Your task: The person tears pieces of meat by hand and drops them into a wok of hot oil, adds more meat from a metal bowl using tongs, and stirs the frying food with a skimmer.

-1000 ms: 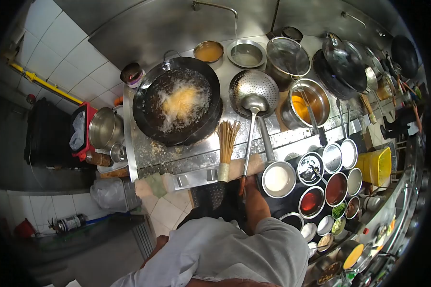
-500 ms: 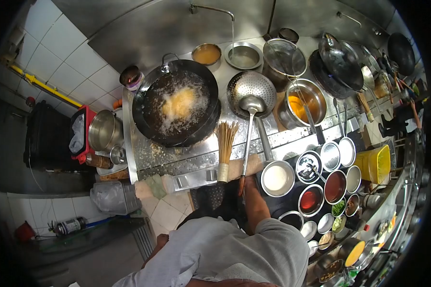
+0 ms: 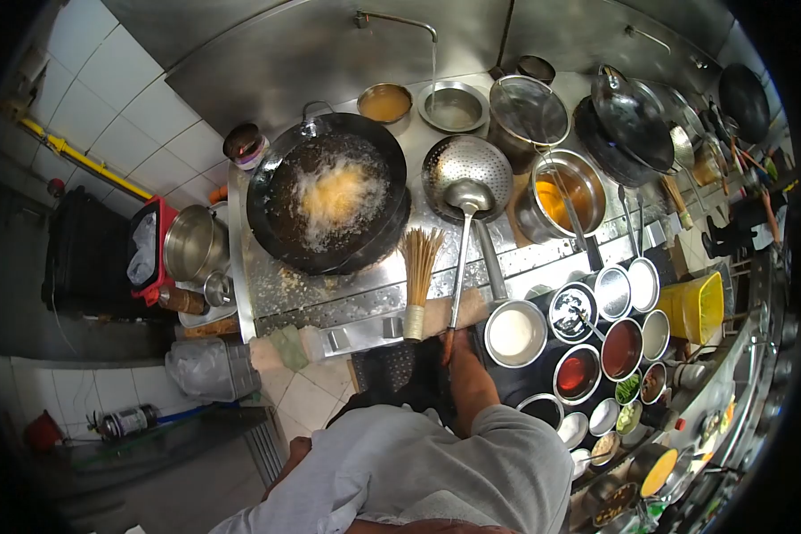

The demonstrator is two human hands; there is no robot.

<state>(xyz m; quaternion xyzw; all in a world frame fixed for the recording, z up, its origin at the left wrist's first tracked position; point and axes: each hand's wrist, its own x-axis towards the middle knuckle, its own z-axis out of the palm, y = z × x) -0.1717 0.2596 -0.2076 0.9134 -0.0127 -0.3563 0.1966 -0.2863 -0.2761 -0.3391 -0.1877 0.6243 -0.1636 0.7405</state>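
Note:
Golden food (image 3: 336, 196) bubbles in dark oil inside a large black wok (image 3: 271, 214) on the steel range. A steel ladle (image 3: 468, 198) rests in a perforated strainer (image 3: 485, 160), its wooden handle reaching down to the range's front edge. My right hand (image 3: 454, 343) is at that edge beside the ladle's handle end; its fingers are mostly hidden. At the lower left my left hand (image 3: 301, 445) hangs by my body, away from the range, its fingers too small to make out. A bamboo brush (image 3: 421, 276) lies left of the ladle.
Water runs from a tap (image 3: 433, 40) into a metal bowl (image 3: 454, 109). Right of the strainer stands a pot of orange liquid (image 3: 559, 200). Sauce and seasoning containers (image 3: 621, 349) fill the right side, near a yellow bin (image 3: 696, 307). Another person (image 3: 748, 222) is at the far right.
The bubbling around the food in the wok has shifted slightly. My right hand has moved a little at the range's edge; the ladle and strainer lie as before.

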